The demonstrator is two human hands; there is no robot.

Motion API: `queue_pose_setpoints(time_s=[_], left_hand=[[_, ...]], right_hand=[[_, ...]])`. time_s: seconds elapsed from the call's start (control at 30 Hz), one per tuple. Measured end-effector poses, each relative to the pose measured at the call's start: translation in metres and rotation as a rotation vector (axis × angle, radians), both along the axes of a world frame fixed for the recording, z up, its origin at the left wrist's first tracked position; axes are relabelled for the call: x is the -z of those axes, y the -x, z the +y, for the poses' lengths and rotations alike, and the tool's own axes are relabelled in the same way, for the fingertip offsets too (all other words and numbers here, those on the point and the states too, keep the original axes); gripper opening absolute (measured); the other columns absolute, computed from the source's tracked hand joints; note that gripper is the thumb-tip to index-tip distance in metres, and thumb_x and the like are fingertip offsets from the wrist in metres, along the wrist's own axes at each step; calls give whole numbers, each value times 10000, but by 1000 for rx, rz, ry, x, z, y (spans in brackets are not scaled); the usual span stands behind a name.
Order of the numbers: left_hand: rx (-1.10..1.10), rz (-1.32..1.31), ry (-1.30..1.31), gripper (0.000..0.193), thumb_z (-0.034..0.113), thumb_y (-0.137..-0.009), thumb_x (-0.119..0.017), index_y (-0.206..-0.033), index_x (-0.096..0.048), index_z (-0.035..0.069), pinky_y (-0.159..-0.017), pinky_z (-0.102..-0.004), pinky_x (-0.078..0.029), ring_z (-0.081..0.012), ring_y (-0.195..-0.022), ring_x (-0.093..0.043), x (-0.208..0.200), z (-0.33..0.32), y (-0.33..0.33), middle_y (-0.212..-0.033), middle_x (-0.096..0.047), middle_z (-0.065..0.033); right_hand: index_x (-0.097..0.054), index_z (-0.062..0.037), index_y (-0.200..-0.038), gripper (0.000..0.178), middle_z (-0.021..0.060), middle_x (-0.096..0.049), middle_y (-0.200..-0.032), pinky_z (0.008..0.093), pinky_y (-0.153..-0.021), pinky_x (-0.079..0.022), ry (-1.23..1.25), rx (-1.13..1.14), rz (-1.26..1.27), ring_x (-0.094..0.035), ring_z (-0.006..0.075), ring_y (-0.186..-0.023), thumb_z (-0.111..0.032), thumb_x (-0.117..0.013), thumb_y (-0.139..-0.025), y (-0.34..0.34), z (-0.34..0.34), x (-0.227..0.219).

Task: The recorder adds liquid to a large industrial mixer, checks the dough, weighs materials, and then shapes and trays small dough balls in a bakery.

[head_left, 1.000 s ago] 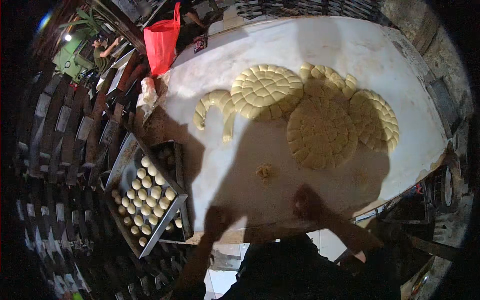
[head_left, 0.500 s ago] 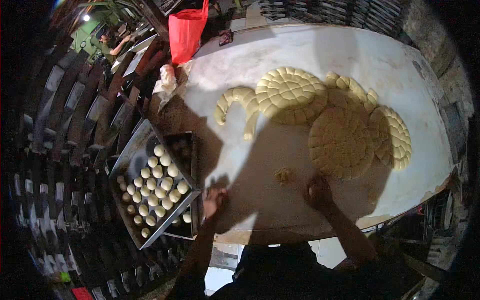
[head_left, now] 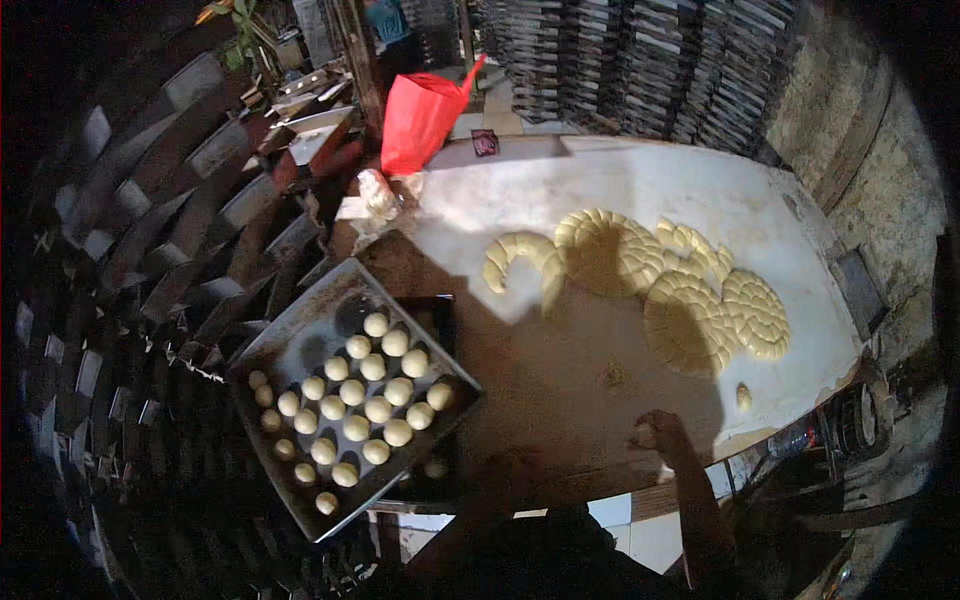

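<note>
My right hand (head_left: 664, 440) is over the near part of the table, its fingers curled round a small pale lump that looks like a piece of dough (head_left: 645, 436). My left hand (head_left: 512, 466) lies in deep shadow beside the metal tray (head_left: 310, 275); its fingers cannot be made out. Rows of round dough balls (head_left: 378, 409) sit in that tray. Beyond my right hand lies a small dough scrap (head_left: 615, 374). Farther off are flat rounds of dough cut into segments (head_left: 690, 322) and a curved dough strip (head_left: 522, 246). Another small dough piece (head_left: 744, 397) lies to the right.
Under the tilted tray stands a second dark tray (head_left: 440, 315). A red bag (head_left: 425, 120) and a clear plastic bag (head_left: 376, 194) are at the table's far left. Slatted stacks (head_left: 640, 80) rise behind the pale tabletop (head_left: 800, 240). Part of a person (head_left: 388, 25) shows in the background.
The view has swung, so the table and tray sit lower in the picture. My left hand has moved from the tray's edge into shadow over the table; my right hand is farther from the dough rounds.
</note>
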State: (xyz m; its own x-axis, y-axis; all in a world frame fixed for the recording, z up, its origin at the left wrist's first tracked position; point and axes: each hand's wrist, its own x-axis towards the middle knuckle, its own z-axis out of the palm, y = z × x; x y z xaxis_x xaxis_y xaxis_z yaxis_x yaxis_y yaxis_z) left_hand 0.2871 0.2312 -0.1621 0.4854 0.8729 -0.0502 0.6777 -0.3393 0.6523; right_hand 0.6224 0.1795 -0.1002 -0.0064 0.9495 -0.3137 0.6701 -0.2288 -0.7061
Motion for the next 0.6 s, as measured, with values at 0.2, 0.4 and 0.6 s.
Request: queue_pose_setpoints(time_s=[0.2, 0.4, 0.6], left_hand=[[87, -273, 271, 365, 331, -902, -506, -1111, -567, 39, -852, -417, -443, -282, -1053, -548, -54, -19, 34, -1098, -577, -159], [-194, -417, 319, 333, 318, -885, -540, -1077, -549, 47, -801, -428, -461, -303, -999, -568, -140, -48, 16, -1094, -570, -163], [46, 285, -565, 425, 289, -862, -576, -1170, -480, 12, -909, -424, -407, -333, -1099, -501, -106, -67, -62, -1170, -498, -207]], right_hand=[[-578, -9, -1020, 288, 165, -591, -910, 361, -647, -477, -226, -88, 357, -594, 244, -745, -251, -576, -863, 196, 6, -50], [-528, -7, -946, 233, 161, -530, -742, 345, -537, -450, -721, -114, -87, -543, 241, -627, -216, -594, -864, 181, -6, -16], [-485, -14, -872, 280, 152, -541, -692, 413, -584, -459, -561, 164, -145, -570, 292, -619, -284, -562, -873, 118, 0, -33]])
